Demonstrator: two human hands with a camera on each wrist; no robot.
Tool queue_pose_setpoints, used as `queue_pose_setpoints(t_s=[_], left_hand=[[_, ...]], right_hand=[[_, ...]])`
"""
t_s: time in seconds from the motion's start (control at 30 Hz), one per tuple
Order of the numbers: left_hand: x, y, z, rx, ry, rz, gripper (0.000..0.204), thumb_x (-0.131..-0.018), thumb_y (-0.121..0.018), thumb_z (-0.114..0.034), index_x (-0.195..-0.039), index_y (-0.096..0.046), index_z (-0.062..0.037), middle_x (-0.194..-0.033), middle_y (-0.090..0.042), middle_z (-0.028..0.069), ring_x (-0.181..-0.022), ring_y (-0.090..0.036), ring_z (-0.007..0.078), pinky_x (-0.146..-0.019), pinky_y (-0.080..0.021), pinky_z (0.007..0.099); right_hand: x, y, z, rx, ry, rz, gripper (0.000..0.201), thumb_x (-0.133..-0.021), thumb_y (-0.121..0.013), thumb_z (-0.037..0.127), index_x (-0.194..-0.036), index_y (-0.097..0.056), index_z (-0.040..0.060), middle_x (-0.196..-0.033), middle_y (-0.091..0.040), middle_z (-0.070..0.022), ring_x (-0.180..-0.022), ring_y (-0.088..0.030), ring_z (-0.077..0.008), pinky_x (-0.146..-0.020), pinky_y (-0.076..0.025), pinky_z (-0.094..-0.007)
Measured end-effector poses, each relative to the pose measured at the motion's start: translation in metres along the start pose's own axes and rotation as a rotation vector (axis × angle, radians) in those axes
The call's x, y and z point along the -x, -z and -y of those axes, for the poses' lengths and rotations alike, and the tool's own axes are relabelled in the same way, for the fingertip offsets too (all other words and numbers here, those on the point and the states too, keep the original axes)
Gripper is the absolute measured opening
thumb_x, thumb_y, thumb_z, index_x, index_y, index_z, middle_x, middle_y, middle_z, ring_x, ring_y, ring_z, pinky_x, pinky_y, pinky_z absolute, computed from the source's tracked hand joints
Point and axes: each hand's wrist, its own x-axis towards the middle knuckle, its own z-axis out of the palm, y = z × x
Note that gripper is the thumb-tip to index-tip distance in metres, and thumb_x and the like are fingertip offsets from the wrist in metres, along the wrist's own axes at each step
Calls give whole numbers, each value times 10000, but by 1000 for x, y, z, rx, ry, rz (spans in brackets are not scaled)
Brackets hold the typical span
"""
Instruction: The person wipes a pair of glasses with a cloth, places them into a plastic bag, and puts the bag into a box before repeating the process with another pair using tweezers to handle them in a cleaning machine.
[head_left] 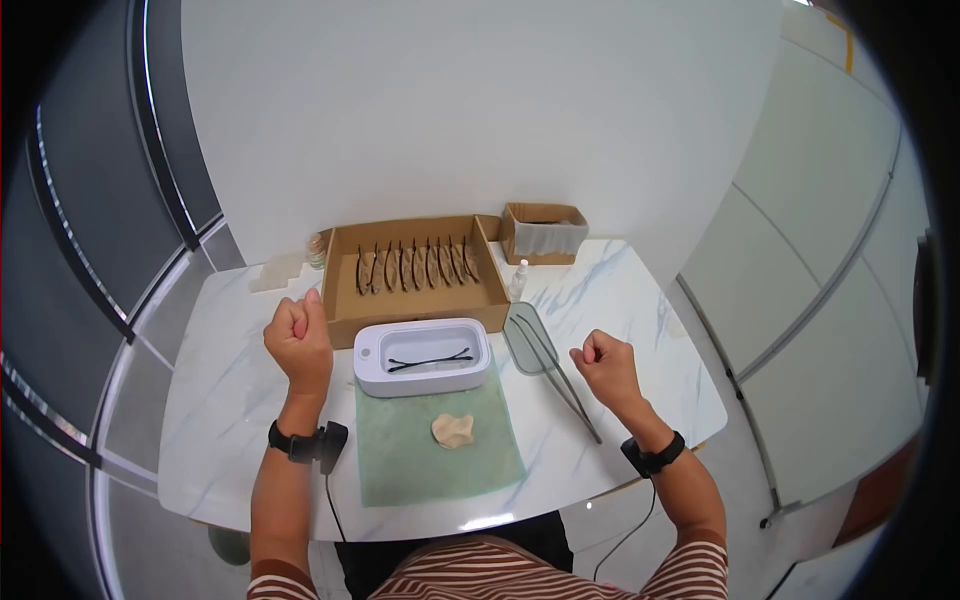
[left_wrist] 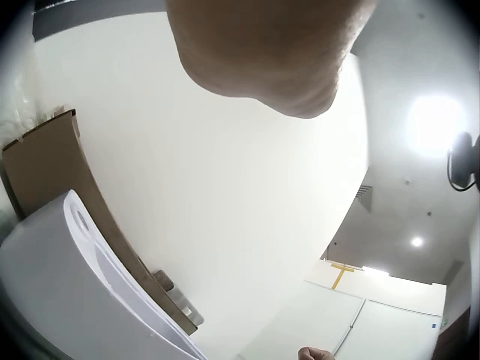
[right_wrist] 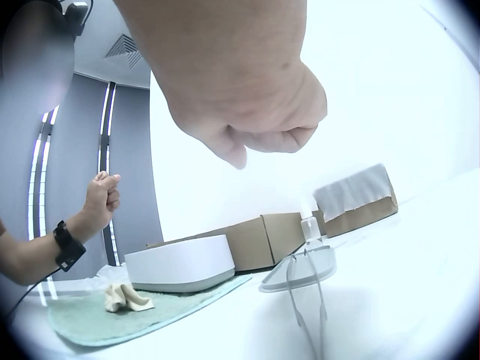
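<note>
My left hand (head_left: 300, 345) is raised in a fist, left of a white tub-shaped cleaner (head_left: 375, 378), with nothing seen in its grip. On the other side, my right hand (head_left: 610, 370) is also curled into a fist above the table, apart from everything. Inside the cleaner's basin lies a thin dark pair of glasses (head_left: 430, 361). A crumpled beige cloth (head_left: 453, 431) rests on the green mat (head_left: 400, 475) in front. Long grey tongs (head_left: 572, 395) lie partly across a translucent grey lid (head_left: 522, 352), nearest to the right hand.
Behind the cleaner stands an open cardboard box (head_left: 415, 322) with several pairs of glasses (head_left: 415, 268) in a row. A spray bottle (head_left: 518, 280) and a smaller lined box (head_left: 550, 240) are at the back right. A small jar (head_left: 317, 252) stands at the back left.
</note>
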Motion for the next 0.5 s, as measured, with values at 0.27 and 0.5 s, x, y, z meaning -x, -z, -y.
queue_pose_setpoints(t_s=[0.27, 0.5], left_hand=[[5, -1, 23, -87, 50, 85, 501, -953, -684, -20, -663, -280, -76, -591, -264, -28, -603, -215, 77, -498, -204, 298], [-8, 8, 25, -4, 89, 43, 489, -953, -687, -23, -675, -287, -68, -601, -259, -40, -608, -216, 76, -499, -215, 290]], right_hand=[[4, -18, -7, 534, -1, 397, 560, -854, -771, 374, -1264, -603, 31, -1037, -699, -161, -852, -694, -307, -746, -549, -404], [16, -37, -33, 678, 129, 297, 585, -830, -787, 362, -1261, -595, 15, -974, -715, -156, -810, -695, -318, -734, -548, -419]])
